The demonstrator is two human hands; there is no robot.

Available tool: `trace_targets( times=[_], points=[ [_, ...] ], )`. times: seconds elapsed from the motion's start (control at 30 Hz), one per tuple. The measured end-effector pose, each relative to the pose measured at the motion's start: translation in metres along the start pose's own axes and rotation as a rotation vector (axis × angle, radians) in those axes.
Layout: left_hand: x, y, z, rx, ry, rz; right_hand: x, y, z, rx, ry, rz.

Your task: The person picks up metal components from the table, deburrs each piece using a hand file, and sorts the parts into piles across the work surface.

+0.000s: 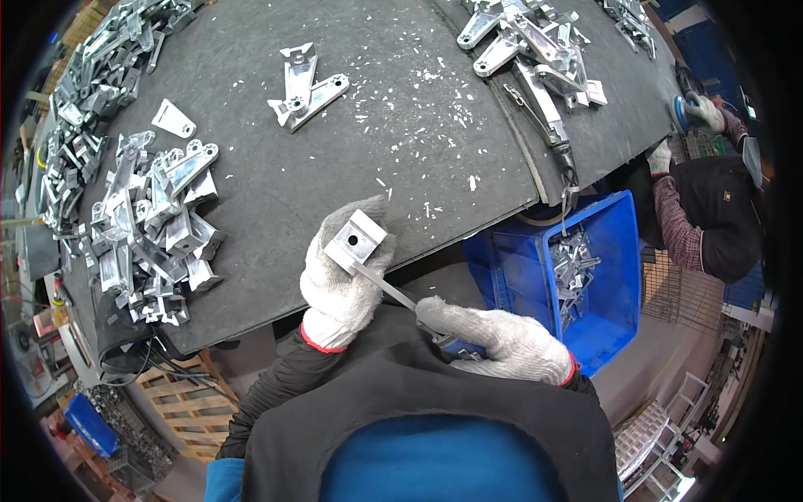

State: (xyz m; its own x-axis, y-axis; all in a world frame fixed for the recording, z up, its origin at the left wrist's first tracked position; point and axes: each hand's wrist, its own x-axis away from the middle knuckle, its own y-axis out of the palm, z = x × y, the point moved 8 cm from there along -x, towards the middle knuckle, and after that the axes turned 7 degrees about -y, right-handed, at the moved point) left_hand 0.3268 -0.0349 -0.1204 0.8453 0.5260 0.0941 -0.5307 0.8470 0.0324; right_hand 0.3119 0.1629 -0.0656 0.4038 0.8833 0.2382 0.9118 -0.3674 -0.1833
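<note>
A silvery cast metal bracket with a dark round hole sits in my left hand, its gloved fingers wrapped round it near the table's front edge. In my right hand, also in a white and grey glove, is a slim hand tool that looks like a flat file. Its narrow grey strip slants up to the left, and the tip meets the bracket's lower corner. My right fingers cover much of the handle end, where some blue shows. Both hands are closed.
Metal brackets lie in a heap on the left of the dark table, with two more at the centre back. A power tool lies by another pile. Below right stands a blue bin; a co-worker is beyond it.
</note>
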Motion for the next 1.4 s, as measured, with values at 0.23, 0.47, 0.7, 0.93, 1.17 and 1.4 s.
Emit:
trace_targets(
  times=[0.23,0.47,0.7,0.93,1.17,1.4],
  points=[
    [-0.002,0.002,0.001,0.094,-0.042,0.004,-0.009,-0.011,-0.01,0.338,0.191,-0.012],
    [-0.004,0.006,0.002,0.024,-0.105,0.009,-0.008,-0.011,-0.011,0.746,0.172,0.219],
    [-0.004,0.009,0.009,-0.118,-0.029,-0.048,-0.012,-0.017,-0.018,0.89,0.252,0.292],
    [-0.009,0.01,0.006,-0.217,-0.07,0.026,-0.003,-0.03,-0.015,0.687,0.355,0.519],
    [-0.014,0.021,0.007,-0.192,-0.288,-0.069,-0.01,-0.029,-0.001,1.019,0.247,0.351],
    [-0.021,0.02,0.009,-0.161,-0.27,-0.027,-0.01,-0.058,0.002,0.613,0.153,0.364]
  ],
)
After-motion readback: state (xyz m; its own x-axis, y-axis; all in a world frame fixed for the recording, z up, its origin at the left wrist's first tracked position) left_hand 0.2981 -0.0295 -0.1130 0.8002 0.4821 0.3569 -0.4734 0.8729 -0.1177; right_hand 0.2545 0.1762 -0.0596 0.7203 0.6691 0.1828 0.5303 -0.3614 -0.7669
